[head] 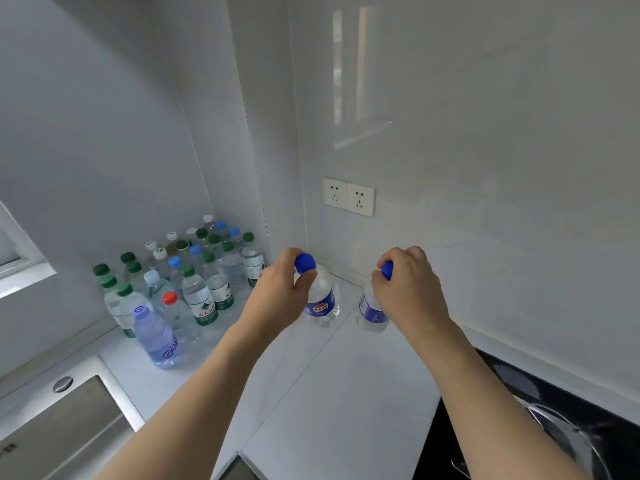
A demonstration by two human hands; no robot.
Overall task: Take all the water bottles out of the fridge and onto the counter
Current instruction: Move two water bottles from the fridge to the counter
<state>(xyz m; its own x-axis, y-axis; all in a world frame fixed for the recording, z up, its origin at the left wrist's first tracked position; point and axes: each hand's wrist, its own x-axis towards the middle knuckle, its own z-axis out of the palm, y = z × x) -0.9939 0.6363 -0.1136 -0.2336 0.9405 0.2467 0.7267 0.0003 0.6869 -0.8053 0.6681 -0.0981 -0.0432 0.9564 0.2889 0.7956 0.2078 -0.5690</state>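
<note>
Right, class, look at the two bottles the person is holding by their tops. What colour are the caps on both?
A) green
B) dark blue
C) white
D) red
B: the left hand pinches a dark blue cap on one upright bottle, and the right hand grips the other bottle by a matching blue cap; both stand on the counter.

L hand [284,285] & R hand [405,285] each grip blue-capped bottle, upright on counter [346,375].
</note>
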